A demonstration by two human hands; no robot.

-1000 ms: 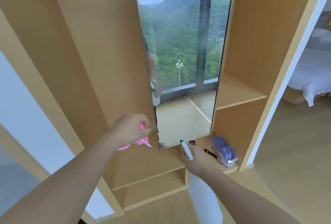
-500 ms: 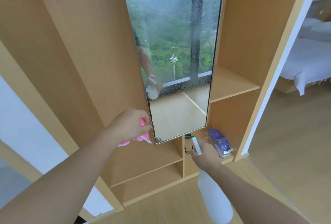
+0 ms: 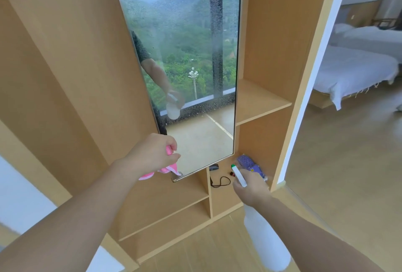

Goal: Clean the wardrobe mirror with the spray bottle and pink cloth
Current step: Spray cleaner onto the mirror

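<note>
Since half a second ago the right hand (image 3: 252, 187) with the spray bottle (image 3: 264, 239) has drifted out to the right of the mirror (image 3: 195, 76) and now sits in front of the low cubby beyond the mirror's lower right corner, while the left hand (image 3: 152, 154) has kept its place at the lower left corner

Left fingers are curled into a fist around the pink cloth (image 3: 168, 168); a fold of it shows between thumb and forefinger, and the rest hangs below the palm, its tip just beside the mirror's bottom edge. Whether the cloth touches the glass cannot be told

Right fingers are wrapped round the neck of the spray bottle, though the fingertips are hidden behind the hand. Its white nozzle with a green tip pokes up past the knuckles, pointing up and left toward the mirror's lower right corner, and the pale body runs back under the wrist along the forearm, well below the mirror

Fine droplets speckle the mirror, thickest over the dark vertical bar reflected right of centre and along the dark band near its foot. The hand and bottle are reflected low on its left side

Below and right of the mirror, the cubby holds a purple packet (image 3: 250, 166), a black cord (image 3: 219, 181) and a small dark item (image 3: 214, 167). Far right of the mirror, through a doorway, stands a bed (image 3: 352, 73) with white sheets
</note>
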